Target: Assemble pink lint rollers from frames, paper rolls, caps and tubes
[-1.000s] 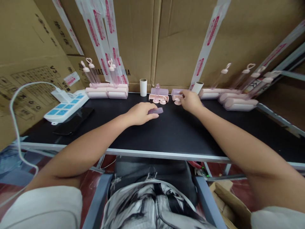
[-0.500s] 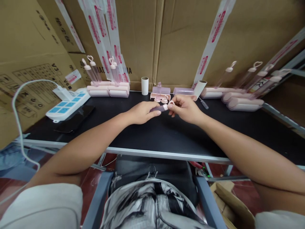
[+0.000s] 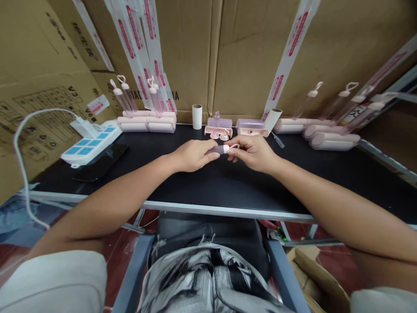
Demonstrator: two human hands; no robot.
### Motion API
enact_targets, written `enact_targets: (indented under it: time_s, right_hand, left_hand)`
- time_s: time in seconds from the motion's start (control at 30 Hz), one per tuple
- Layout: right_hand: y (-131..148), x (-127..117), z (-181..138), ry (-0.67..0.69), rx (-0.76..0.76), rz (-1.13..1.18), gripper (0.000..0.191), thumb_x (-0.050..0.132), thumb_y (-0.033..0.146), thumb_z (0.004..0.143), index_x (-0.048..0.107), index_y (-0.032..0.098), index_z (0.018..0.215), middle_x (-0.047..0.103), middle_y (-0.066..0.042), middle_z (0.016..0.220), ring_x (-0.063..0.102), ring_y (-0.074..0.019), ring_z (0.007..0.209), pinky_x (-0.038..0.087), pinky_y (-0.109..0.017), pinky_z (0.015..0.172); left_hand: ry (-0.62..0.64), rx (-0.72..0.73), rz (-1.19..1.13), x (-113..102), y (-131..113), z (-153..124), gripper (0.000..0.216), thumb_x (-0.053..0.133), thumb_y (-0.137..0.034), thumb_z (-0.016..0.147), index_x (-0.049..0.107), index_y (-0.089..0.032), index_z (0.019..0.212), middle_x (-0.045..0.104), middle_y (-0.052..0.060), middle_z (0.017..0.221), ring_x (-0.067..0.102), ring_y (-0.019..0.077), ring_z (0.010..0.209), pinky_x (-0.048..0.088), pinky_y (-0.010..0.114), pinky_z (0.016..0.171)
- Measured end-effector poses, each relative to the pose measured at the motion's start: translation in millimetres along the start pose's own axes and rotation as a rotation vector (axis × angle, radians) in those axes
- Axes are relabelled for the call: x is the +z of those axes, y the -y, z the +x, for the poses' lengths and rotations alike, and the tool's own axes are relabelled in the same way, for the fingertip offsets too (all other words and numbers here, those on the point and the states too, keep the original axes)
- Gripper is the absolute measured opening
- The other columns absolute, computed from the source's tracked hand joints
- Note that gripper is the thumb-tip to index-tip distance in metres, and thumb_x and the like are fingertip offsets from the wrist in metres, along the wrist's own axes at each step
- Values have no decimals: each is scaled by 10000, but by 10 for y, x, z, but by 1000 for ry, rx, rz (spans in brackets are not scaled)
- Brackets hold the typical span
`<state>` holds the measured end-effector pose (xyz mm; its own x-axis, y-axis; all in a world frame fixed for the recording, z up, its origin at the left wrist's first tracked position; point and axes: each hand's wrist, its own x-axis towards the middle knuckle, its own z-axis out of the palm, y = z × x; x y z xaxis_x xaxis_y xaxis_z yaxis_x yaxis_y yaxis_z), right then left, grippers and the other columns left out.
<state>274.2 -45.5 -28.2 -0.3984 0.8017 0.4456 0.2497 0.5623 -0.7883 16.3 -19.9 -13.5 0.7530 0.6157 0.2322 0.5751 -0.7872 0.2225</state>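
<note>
Black tabletop point(image 3: 202, 187) under upright white cylinder point(image 3: 197, 118). Power strip point(image 3: 88, 147) left of cylinder. Nearer me than cylinder: my left hand point(image 3: 192, 155) closed round purple tube point(image 3: 217, 149), right hand point(image 3: 257, 153) pinching pink looped cap point(image 3: 226, 148). Tube slightly right of cylinder; cap at tube's end, seating unclear.

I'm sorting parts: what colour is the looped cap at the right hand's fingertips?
The looped cap is pale pink, best seen in the head view.

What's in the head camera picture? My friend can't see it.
A person's left hand holds a purplish tube while the right hand pinches its looped pink cap, over a black table. Behind are two white cylinders and a cardboard wall.
</note>
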Motion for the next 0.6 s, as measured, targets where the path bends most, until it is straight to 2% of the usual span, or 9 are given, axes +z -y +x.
enact_targets:
  time_s: [0.23, 0.6]
  right_hand:
    - [-30, 83, -30, -38, 11, 3, 531, 820, 725, 881, 791, 207, 992, 766, -35, 706, 759, -200, 599, 642, -319, 589]
    - [-50, 166, -81, 38, 130, 278, 574, 923, 715, 770, 721, 204, 936, 784, -25, 752, 775, -201, 579, 681, -325, 553]
  left_hand:
    - [62, -38, 159, -21, -62, 2, 335, 470, -447, 1117, 649, -182, 1214, 796, 89, 1025, 771, 261, 913, 453, 331, 741]
    - [108, 29, 310, -14, -115, -38, 321, 486, -458, 1126, 635, -183, 1200, 812, 92, 1077, 792, 265, 937, 426, 337, 693]
